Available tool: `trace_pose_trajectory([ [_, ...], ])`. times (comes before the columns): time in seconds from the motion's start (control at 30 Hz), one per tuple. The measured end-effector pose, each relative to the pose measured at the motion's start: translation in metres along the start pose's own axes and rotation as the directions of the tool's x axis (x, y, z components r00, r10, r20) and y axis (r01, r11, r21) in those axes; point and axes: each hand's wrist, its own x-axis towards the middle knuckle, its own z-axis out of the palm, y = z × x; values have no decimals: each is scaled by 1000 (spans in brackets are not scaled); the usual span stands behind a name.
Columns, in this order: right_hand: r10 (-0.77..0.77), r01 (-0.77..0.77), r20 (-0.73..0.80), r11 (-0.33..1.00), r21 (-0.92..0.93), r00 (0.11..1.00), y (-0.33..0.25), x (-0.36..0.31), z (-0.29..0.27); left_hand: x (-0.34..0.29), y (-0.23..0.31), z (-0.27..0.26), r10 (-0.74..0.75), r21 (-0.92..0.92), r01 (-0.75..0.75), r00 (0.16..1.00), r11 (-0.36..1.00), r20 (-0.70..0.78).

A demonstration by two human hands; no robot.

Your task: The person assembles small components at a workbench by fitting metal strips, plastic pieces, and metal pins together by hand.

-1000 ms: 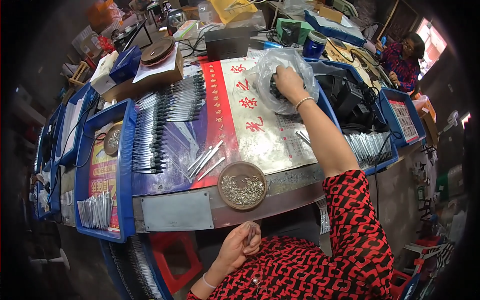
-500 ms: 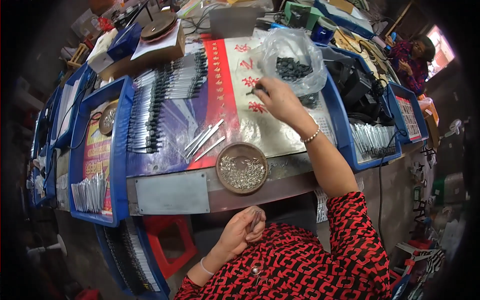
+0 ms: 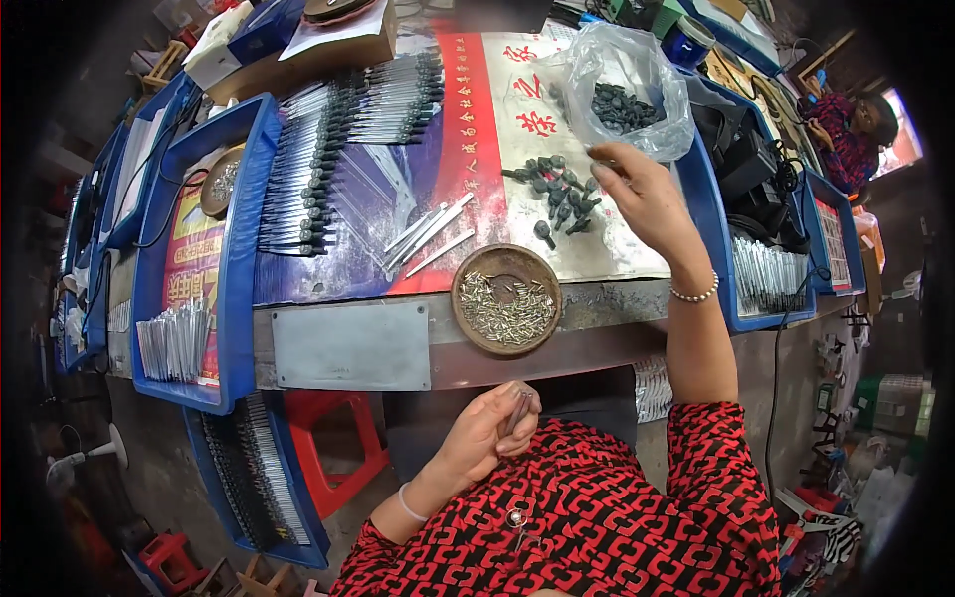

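Observation:
My left hand (image 3: 489,435) is closed in front of my body, pinching a small grey metal piece (image 3: 518,408) that is mostly hidden by the fingers. My right hand (image 3: 642,194) is held over the table with its fingers apart and nothing visible in them. Just left of it, a loose pile of small black knob-like parts (image 3: 562,194) is spread on the sheet. Beyond the hand sits a clear plastic bag (image 3: 674,124) with more black parts (image 3: 622,107) in it. Between my two hands, a round bowl (image 3: 466,328) holds many small silver pins (image 3: 507,308).
Several bare silver rods (image 3: 433,234) lie left of the bowl. Rows of rods with black ends (image 3: 298,189) cover the sheet's left part. Blue trays (image 3: 234,328) flank the work area. A grey metal plate (image 3: 350,346) lies at the near edge. Another person (image 3: 856,129) sits at far right.
A loose pile of black parts now shows on the sheet. My right hand has gone from closed to open and moved right of the pile. The left hand stays closed; the view has shifted.

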Motion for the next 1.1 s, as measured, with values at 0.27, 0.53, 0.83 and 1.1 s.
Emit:
trace_pose_trajectory([
  [0.27, -358, 362, 54, 929, -77, 932, -14, 37, 53, 4, -3, 8, -19, 40, 17, 999, 999, 39],
  [0.53, -397, 426, 161, 870, -249, 904, -26, 36, 71, -12, 2, 10, 90, 17, -90, 996, 996, -23],
  [0.83, 49, -566, 568, 191, 802, 821, -66, -88, 33, -4, 20, 22, 191, 47, -192, 981, 980, 29],
  [1.1, 13, -626, 627, -45, 778, 779, -63, -121, 48, -1, 13, 34, 154, -5, -154, 988, 988, -2],
])
